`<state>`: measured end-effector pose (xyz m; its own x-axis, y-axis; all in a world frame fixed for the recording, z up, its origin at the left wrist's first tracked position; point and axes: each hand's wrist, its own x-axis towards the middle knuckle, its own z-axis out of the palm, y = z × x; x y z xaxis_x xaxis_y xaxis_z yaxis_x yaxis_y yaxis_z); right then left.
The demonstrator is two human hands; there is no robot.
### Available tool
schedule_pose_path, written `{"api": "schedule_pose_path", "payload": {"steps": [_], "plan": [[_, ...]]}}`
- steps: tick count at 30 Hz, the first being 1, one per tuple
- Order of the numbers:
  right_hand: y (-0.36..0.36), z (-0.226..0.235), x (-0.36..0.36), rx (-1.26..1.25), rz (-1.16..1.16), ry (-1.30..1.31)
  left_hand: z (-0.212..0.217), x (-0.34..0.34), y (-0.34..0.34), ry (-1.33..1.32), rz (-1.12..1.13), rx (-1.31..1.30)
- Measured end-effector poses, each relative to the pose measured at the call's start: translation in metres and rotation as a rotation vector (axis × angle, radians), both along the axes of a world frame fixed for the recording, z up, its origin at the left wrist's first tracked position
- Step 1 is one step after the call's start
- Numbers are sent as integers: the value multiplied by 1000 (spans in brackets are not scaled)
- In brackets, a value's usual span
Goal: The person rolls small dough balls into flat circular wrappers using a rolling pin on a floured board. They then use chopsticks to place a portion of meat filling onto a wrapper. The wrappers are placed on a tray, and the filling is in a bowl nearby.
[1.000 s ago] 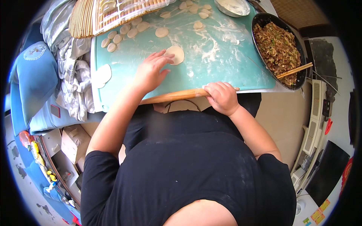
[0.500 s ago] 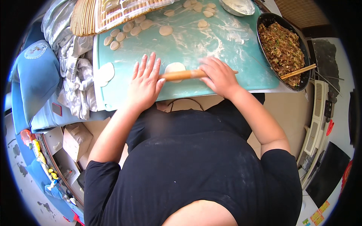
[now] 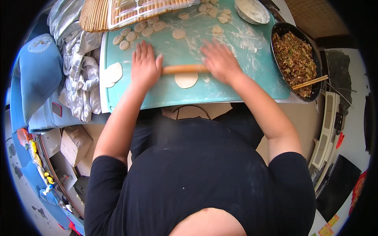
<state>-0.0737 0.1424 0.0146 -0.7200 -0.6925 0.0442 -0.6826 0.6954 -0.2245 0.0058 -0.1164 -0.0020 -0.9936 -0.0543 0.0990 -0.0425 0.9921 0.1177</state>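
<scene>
My left hand (image 3: 145,69) and right hand (image 3: 220,62) are lying flat over the rolling pin (image 3: 182,69), its ends seeming best; the dough (image 3: 186,81) is looking soft.

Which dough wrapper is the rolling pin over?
The round dough wrapper between your left hand and right hand; it alone has its far edge covered by the rolling pin.

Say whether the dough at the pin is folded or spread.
Spread: the dough lies as a flat disc, the pin over its far edge.
</scene>
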Motion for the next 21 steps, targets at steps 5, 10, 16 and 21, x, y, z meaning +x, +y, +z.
{"api": "schedule_pose_path", "payload": {"steps": [5, 10, 16, 21], "plan": [[32, -11, 41, -16, 20, 23, 12, 29, 12, -50, -129, -37], [12, -1, 32, 49, 98, 16, -12, 27, -3, 32, -33, -2], [27, -11, 8, -2, 18, 76, 8, 6, 11, -13, 26, -69], [45, 0, 82, -110, 61, -14, 24, 58, 49, -97, -178, 272]]}}
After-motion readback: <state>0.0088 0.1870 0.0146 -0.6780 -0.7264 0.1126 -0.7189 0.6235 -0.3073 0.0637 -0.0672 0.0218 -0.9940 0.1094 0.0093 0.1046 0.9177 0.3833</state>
